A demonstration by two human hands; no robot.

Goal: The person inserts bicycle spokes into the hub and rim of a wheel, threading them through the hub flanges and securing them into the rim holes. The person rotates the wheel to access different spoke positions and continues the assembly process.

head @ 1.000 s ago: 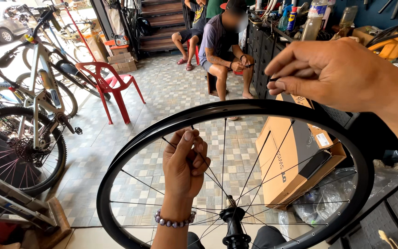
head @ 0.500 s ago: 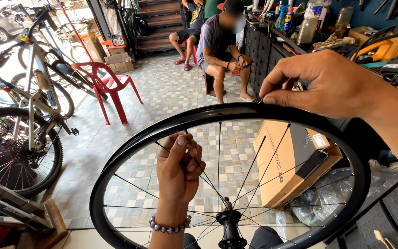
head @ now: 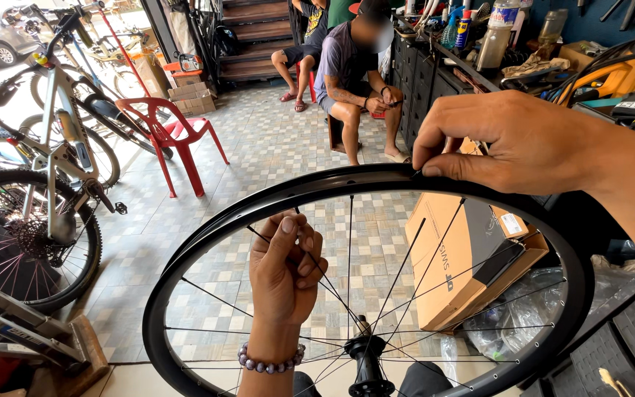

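Observation:
A black bicycle wheel rim (head: 207,242) with thin black spokes and a black hub (head: 367,356) stands upright in front of me. My left hand (head: 284,272), with a bead bracelet on its wrist, reaches up inside the wheel and pinches a spoke (head: 328,283) between fingers and thumb. My right hand (head: 512,143) rests on the top of the rim, its fingertips pinching something small at the rim's outer edge.
A white bicycle (head: 45,162) stands at left beside a red plastic chair (head: 170,132). An open cardboard box (head: 464,254) lies behind the wheel. Two people sit by the stairs at the back. A cluttered workbench (head: 523,59) runs along the right.
The wheel has shifted slightly right and lower in view. My right hand has slid a little along the rim's top. My left hand stays on the spokes.

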